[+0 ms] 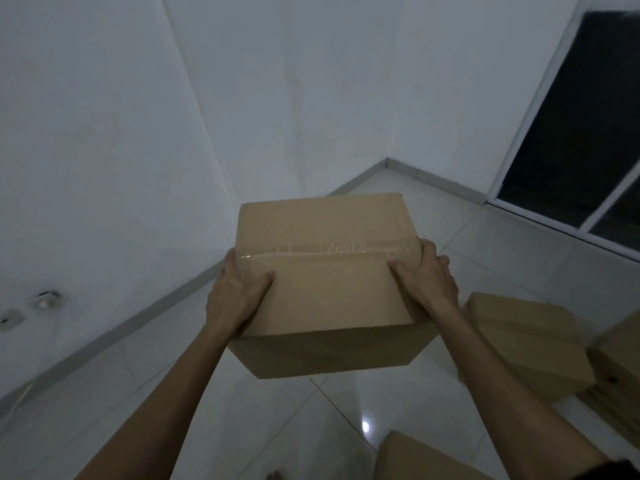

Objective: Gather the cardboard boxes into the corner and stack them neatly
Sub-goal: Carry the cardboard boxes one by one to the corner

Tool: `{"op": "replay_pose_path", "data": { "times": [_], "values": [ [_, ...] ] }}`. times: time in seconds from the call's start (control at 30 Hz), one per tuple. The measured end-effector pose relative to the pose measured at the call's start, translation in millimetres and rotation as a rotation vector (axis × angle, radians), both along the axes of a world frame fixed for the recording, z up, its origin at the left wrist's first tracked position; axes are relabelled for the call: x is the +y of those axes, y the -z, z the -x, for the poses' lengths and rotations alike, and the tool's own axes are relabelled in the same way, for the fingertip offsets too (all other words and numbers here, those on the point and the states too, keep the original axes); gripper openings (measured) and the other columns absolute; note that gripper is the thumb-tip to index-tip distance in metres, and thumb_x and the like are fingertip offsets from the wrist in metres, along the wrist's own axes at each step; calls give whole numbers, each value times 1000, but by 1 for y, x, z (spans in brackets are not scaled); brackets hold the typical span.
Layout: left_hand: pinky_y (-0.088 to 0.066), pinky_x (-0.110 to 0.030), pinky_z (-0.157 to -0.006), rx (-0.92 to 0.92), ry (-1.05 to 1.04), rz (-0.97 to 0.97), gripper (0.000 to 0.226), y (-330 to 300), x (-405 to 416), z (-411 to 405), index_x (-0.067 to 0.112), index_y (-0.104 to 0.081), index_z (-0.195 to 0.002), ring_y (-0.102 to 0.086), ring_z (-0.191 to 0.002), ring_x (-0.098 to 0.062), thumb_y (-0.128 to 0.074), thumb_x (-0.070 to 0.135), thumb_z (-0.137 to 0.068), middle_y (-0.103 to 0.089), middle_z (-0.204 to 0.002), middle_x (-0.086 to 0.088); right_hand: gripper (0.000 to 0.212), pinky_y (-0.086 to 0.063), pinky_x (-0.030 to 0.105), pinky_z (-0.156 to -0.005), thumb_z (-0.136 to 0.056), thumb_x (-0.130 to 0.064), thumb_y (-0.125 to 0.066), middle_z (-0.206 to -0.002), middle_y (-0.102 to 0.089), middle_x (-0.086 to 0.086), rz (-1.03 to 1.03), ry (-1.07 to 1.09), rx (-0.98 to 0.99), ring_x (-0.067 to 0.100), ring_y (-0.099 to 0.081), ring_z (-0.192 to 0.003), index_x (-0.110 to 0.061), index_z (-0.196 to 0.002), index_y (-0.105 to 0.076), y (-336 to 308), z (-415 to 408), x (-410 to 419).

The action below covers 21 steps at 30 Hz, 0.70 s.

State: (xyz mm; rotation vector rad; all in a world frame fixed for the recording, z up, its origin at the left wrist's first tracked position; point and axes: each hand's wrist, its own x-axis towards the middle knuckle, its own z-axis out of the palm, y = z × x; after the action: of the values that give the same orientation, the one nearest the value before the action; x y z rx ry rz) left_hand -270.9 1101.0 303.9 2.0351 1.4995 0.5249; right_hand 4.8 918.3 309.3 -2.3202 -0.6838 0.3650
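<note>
Both hands, left (pixel 235 299) and right (pixel 427 282), clamp the taped box (pixel 325 268) between them, thumbs on top, so we carry it level toward the corner (pixel 387 161) ahead.

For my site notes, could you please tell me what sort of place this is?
Probably a bare, unfurnished room: plain white walls, a glossy white tiled floor, a dark window, and cardboard boxes, one taped box held in both hands.
</note>
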Motion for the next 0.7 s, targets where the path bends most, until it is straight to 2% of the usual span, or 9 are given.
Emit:
{"op": "replay_pose_path", "data": {
  "times": [0.13,0.33,0.7],
  "values": [
    [-43,-53,-97,25,61,-14,93,-8,83,-22,31,-11,-151,-50,-120,-41,-57,69,-80,-41,-140,-14,74,-43,44,-91,-84,-67,-55,-131,-41,12,-5,102,7,37,-53,-113,-32,-144,-27,-1,0,68],
    [-44,-48,-91,35,219,-11,90,-16,185,-83,33,-10,-151,-52,-117,-41,-56,67,-82,-39,-139,-12,75,-44,44,-90,-85,-65,-56,-133,-40,13,19,246,18,39,-53,-113,-31,-145,-27,-3,-31,139],
    [-44,-47,-93,39,367,30,92,-5,325,-281,29,-9,-153,-51,-119,-41,-56,64,-84,-38,-142,-13,77,-44,44,-88,-86,-68,-53,-134,-40,14,61,382,12,39,-54,-111,-29,-146,-25,15,-195,253]
  ]
}}
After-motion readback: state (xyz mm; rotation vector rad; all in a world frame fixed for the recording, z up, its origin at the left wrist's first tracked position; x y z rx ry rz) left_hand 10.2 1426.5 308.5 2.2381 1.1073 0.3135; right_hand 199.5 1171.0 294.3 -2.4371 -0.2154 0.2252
